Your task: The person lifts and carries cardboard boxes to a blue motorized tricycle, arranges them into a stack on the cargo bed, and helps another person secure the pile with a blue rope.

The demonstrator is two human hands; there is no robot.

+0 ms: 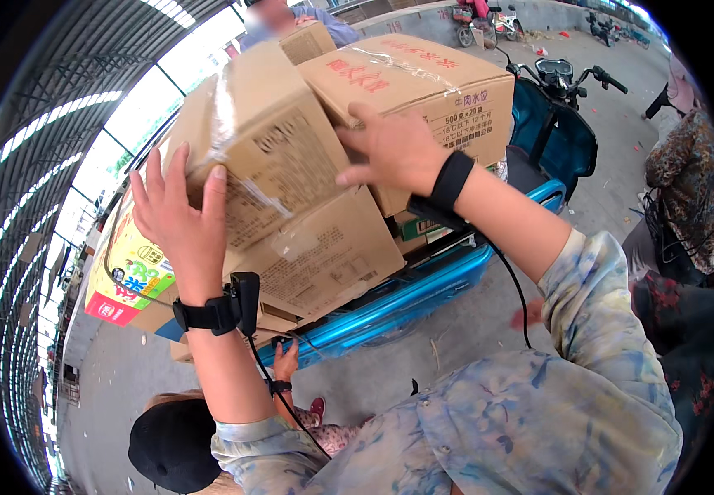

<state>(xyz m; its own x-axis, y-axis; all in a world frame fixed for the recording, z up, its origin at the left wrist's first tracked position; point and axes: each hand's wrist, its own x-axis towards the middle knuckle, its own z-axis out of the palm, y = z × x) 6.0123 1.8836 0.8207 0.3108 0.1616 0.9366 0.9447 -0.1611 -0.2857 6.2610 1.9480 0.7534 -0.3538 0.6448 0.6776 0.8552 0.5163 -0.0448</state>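
A taped cardboard box (291, 161) sits tilted on top of a stack, between my two hands. My left hand (179, 206) is at its near left corner, fingers spread and thumb towards the front face. Near its right edge is my right hand (398, 153), fingers apart, beside the gap to a second cardboard box (423, 78) with red print on top. Whether the right fingertips touch either box I cannot tell. Beneath the tilted box lies another cardboard box (332, 256). Black straps with small devices circle both my wrists.
The boxes ride on a blue cargo tricycle (448, 276) with handlebars (567, 78) at right. A colourful carton (130, 276) is at left. A person in a black cap (174, 445) stands close below, one hand (286, 360) by the cargo bed. Others stand beyond the boxes and at right.
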